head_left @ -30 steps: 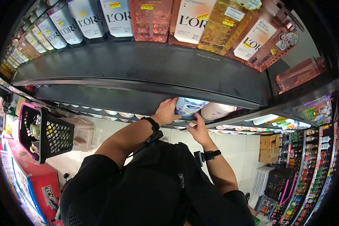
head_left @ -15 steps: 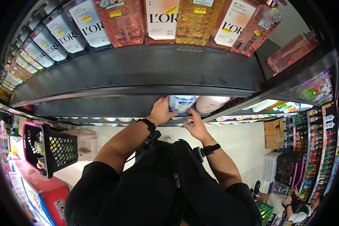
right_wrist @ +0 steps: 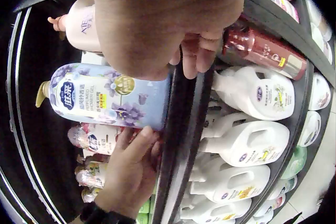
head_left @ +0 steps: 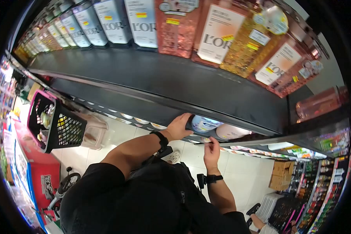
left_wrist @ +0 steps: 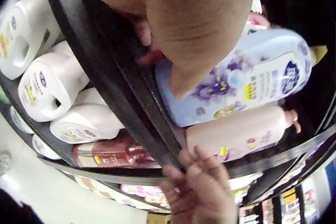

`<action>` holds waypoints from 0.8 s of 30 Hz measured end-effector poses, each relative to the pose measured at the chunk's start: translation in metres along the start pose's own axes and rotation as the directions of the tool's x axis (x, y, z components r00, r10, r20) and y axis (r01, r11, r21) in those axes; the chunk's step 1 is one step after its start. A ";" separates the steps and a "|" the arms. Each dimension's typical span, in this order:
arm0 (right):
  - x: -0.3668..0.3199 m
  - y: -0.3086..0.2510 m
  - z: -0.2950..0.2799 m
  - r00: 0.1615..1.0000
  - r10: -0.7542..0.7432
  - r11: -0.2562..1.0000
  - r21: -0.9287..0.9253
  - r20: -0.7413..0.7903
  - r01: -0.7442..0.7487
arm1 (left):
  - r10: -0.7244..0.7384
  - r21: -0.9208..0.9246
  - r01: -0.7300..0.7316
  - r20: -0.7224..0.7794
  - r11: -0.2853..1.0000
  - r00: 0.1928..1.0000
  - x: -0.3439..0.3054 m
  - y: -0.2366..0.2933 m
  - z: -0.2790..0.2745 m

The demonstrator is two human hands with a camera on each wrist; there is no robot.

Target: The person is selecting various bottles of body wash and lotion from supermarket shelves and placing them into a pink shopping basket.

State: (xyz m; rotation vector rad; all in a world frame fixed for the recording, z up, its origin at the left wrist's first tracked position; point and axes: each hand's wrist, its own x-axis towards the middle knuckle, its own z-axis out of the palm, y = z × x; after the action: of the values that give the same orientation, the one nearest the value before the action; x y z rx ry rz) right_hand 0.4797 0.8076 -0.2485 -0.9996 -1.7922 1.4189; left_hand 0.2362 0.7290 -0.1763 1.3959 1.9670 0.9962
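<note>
A lavender bottle (head_left: pixel 202 124) (left_wrist: pixel 252 82) (right_wrist: pixel 105 95) with a flower print stands on a dark shelf below the top one. My left hand (head_left: pixel 178 126) (left_wrist: pixel 173 24) (right_wrist: pixel 128 171) grips it near the base, thumb on its front and fingers along its side. A pale pink pump bottle (head_left: pixel 230 132) (left_wrist: pixel 241 134) (right_wrist: pixel 86 22) stands right beside it. My right hand (head_left: pixel 211 147) (left_wrist: pixel 199 190) (right_wrist: pixel 168 19) is lower, holding nothing, with its loosely bent fingertips against the shelf's front rail (left_wrist: pixel 142 124) (right_wrist: pixel 181 145).
White detergent jugs (right_wrist: pixel 252 145) (left_wrist: pixel 50 82) and a dark red bottle (right_wrist: pixel 265 50) fill the shelves beneath. L'OR refill packs (head_left: pixel 218 35) line the top shelf. A black and pink basket (head_left: pixel 54 126) stands on the left. Cardboard boxes (head_left: pixel 280 173) sit on the tiled floor at the right.
My right hand has dropped from beside the lavender bottle to the shelf rail. The left hand stays on the bottle. The head view has swung, so the shelves now slant.
</note>
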 end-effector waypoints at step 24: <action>-0.051 0.165 0.285 0.028 0.313 0.454 -0.175 0.949 0.874 | -0.964 -0.165 0.950 0.087 -0.263 -0.252 -0.789 -0.292 -0.018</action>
State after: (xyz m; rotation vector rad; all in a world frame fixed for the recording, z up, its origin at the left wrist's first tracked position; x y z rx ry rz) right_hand 0.2941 0.6444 -0.4728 0.6625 -3.6496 0.6032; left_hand 0.3192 -0.0781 -0.3999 -0.7339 2.0308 0.2395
